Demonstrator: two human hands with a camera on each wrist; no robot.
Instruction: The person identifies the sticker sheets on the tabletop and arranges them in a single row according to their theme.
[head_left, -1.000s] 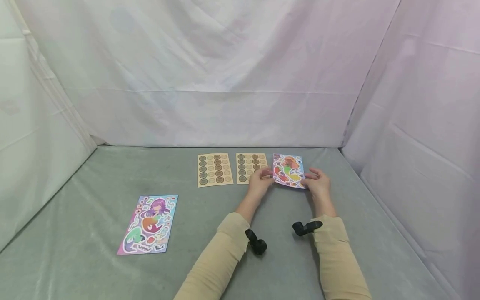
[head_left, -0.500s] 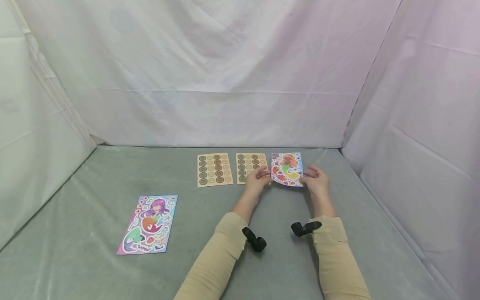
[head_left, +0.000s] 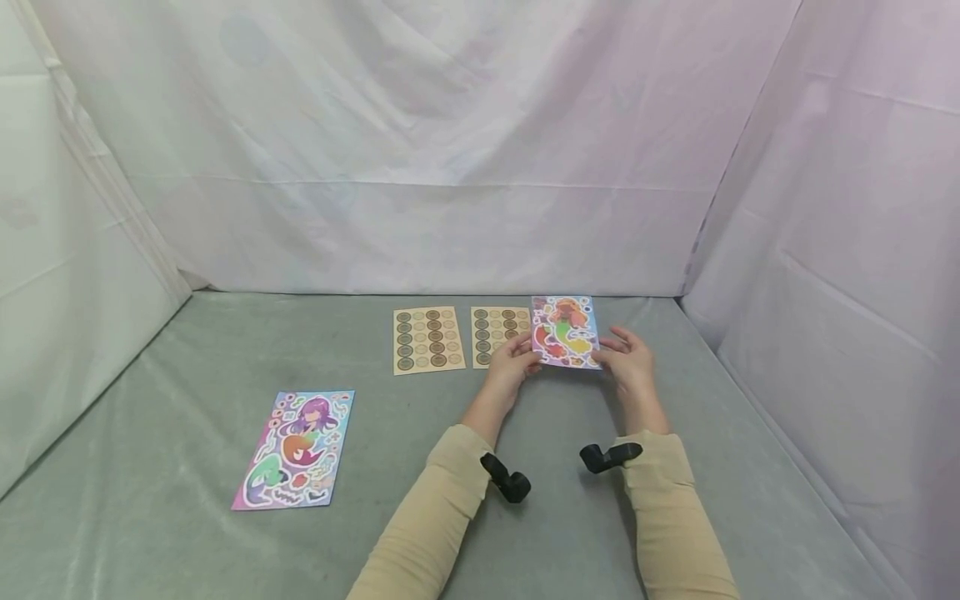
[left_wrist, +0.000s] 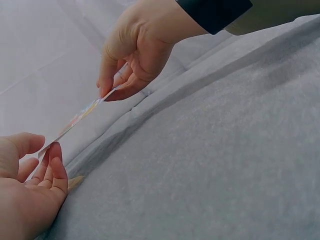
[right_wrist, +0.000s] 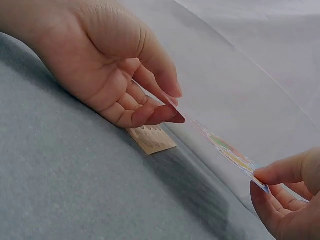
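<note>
A mermaid sticker sheet (head_left: 566,332), orange-haired with a green and yellow tail, is held above the table between both hands. My left hand (head_left: 510,367) holds its lower left corner between thumb and curled fingers. At the lower right corner, my right hand (head_left: 630,363) pinches the edge with thumb and fingers. Seen edge-on in the left wrist view, the sheet (left_wrist: 77,118) is off the cloth and tilted. In the right wrist view the fingers of the left hand (right_wrist: 112,65) lie under the sheet's edge.
Two tan sheets of round stickers lie at the back: one whole (head_left: 429,341), the other (head_left: 491,327) partly covered by the left hand and mermaid sheet. A purple-haired mermaid sticker sheet (head_left: 298,450) lies front left. White curtains (head_left: 450,167) bound the grey cloth (head_left: 375,450).
Both hands have carried the mermaid sticker sheet a little to the left and up from its earlier spot, so it now overlaps the right tan sheet's edge in view. The other sheets stay put.
</note>
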